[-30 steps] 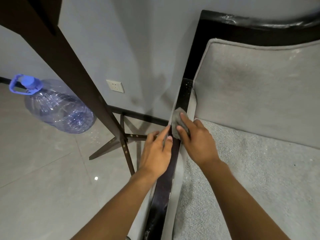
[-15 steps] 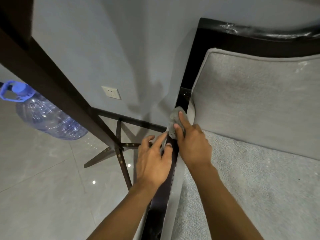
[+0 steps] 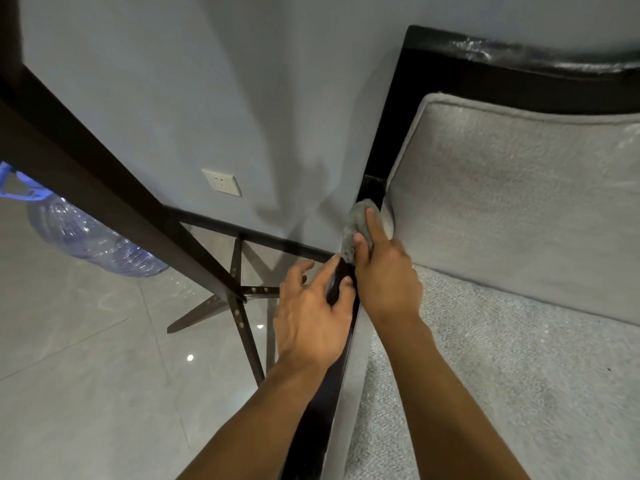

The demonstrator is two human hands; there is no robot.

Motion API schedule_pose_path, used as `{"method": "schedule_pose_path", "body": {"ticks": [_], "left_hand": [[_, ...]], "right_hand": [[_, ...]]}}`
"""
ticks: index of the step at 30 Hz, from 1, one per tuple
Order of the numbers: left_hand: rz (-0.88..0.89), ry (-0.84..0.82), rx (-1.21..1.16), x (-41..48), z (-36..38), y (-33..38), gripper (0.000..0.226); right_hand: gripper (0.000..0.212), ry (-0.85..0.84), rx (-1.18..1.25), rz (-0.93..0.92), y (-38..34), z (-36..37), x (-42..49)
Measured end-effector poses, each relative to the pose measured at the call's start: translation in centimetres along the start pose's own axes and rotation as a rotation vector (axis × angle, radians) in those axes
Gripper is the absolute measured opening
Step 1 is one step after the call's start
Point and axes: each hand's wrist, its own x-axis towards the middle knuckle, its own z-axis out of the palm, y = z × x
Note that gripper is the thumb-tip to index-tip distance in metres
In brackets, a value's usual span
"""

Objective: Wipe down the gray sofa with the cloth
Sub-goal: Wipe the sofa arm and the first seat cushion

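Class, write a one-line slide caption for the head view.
Right hand presses a gray cloth on the sofa's dark frame; left hand touches the frame.

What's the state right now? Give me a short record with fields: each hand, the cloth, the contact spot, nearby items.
right hand: presses the cloth, index finger straight on top of it
cloth: gray, bunched
contact spot: dark sofa rail, beside the back cushion corner
left hand: rests on the same rail next to the cloth, holds nothing
nearby: water bottle lying on the floor, dark table leg, wall socket
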Motion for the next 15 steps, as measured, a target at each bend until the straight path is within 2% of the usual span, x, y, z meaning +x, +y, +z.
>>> {"method": "schedule_pose_path", "body": {"ticks": [6, 12, 15], "left_hand": [[-0.002, 0.010, -0.004, 0.1, 0.1, -0.1, 0.047], [-0.004, -0.009, -0.015, 0.3, 0.0, -0.2, 0.045], [0.016, -0.008, -0.003, 0.1, -0.3, 0.2, 0.042]], "right_hand": [[0.050, 0.015, 0.008, 0.067, -1.3, -0.7, 6.3], [0.048, -0.062, 0.072, -0.042, 0.5, -0.2, -0.9], [0.048, -0.098, 0.053, -0.033, 0.4, -0.5, -0.8]]}}
